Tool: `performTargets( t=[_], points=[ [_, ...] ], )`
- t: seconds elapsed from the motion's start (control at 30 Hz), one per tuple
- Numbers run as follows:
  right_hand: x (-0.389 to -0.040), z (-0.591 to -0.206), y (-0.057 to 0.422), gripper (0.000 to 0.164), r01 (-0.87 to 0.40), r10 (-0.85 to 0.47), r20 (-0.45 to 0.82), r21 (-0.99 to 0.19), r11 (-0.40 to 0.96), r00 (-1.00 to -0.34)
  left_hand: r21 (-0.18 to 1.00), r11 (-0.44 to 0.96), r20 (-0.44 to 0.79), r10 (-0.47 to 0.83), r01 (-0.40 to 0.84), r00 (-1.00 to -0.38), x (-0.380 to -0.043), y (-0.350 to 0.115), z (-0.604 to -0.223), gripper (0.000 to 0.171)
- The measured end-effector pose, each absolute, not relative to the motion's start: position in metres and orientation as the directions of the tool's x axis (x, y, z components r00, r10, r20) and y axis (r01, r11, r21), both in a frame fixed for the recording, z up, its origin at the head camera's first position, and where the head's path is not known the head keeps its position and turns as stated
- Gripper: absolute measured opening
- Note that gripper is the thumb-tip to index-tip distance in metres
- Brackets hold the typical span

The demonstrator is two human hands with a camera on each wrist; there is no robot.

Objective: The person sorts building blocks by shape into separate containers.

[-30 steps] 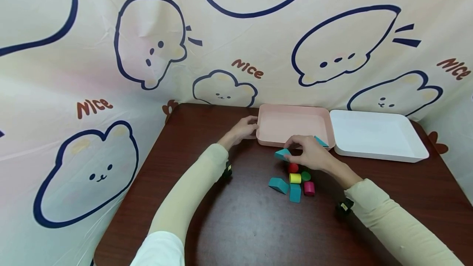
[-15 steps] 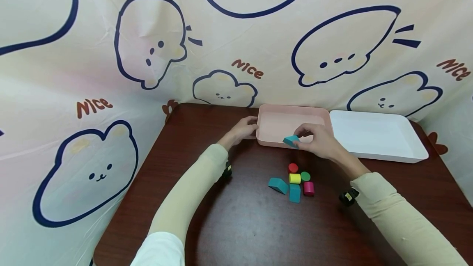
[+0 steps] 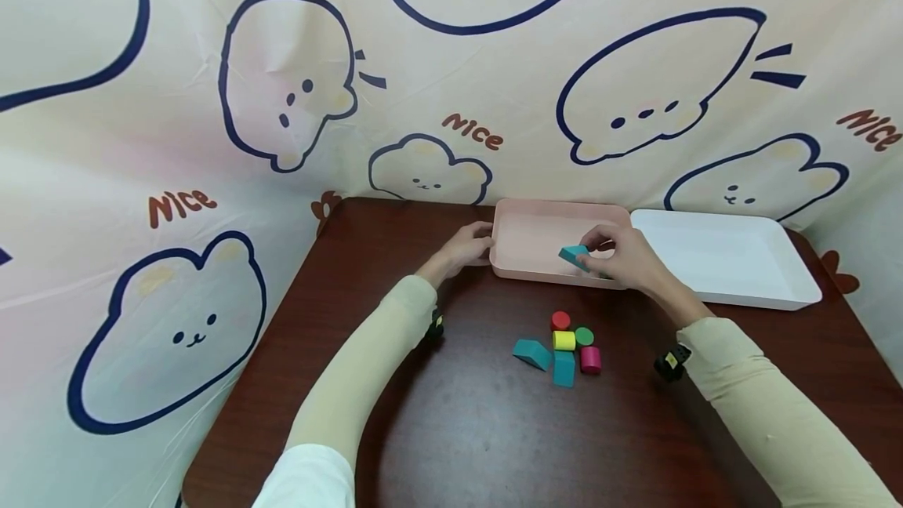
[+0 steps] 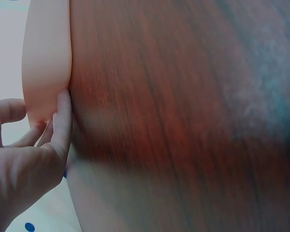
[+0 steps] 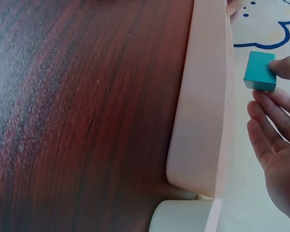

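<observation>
My right hand (image 3: 628, 255) pinches a teal wedge-shaped toy block (image 3: 574, 255) between thumb and fingers, over the pink tray (image 3: 536, 277). In the right wrist view the block (image 5: 260, 70) is held up above the tray's wall (image 5: 203, 96), apart from it. My left hand (image 3: 462, 248) rests against the left end of the pink tray. The left wrist view shows the fingers (image 4: 63, 118) lying along the tray's outer wall (image 4: 47, 58), fairly straight. The right hand hides part of the tray's inside; a small green patch shows beside it, too little to identify.
Several loose blocks lie on the dark wooden table (image 3: 480, 429): red (image 3: 560, 321), yellow (image 3: 563, 341), green (image 3: 584, 336), magenta (image 3: 590, 360) and two teal ones, a left piece (image 3: 532, 353) and a right piece (image 3: 563, 369). A white tray (image 3: 719, 253) stands right of the pink one.
The right hand has carried the teal block from above the loose blocks up and rightward, over the pink tray. My left hand and the loose blocks have stayed in place.
</observation>
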State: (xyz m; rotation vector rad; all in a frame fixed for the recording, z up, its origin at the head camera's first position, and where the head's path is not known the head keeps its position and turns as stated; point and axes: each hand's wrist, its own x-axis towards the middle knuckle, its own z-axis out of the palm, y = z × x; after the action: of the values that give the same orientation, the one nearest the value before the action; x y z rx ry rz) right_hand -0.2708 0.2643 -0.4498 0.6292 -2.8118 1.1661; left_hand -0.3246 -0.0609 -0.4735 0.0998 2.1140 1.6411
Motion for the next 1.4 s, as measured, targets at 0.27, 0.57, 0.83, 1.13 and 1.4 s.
performTargets(
  t=[0.27, 0.57, 0.83, 1.13, 1.4],
  points=[
    [-0.275, -0.453, 0.27, 0.037, -0.245, -0.255, 0.097, -0.717, 0.652, -0.962, 0.927, 0.309, -0.312, 0.316, -0.214, -0.896, -0.325, -0.061, -0.474, 0.053],
    [-0.28, -0.456, 0.273, 0.04, -0.171, -0.195, 0.056, -0.743, 0.647, -0.979, 0.928, 0.314, -0.302, 0.32, -0.2, -0.898, -0.326, -0.062, -0.475, 0.054],
    [-0.284, -0.464, 0.276, 0.038, -0.163, -0.183, 0.055, -0.736, 0.657, -0.982, 0.932, 0.3, -0.3, 0.325, -0.203, -0.897, -0.324, -0.061, -0.474, 0.053],
    [-0.284, -0.474, 0.281, 0.034, -0.181, -0.178, 0.081, -0.726, 0.664, -0.981, 0.932, 0.299, -0.304, 0.329, -0.206, -0.894, -0.324, -0.062, -0.476, 0.053],
    [-0.284, -0.478, 0.284, 0.034, -0.194, -0.179, 0.097, -0.707, 0.68, -0.979, 0.937, 0.294, -0.286, 0.333, -0.19, -0.898, -0.325, -0.062, -0.477, 0.051]
  ],
)
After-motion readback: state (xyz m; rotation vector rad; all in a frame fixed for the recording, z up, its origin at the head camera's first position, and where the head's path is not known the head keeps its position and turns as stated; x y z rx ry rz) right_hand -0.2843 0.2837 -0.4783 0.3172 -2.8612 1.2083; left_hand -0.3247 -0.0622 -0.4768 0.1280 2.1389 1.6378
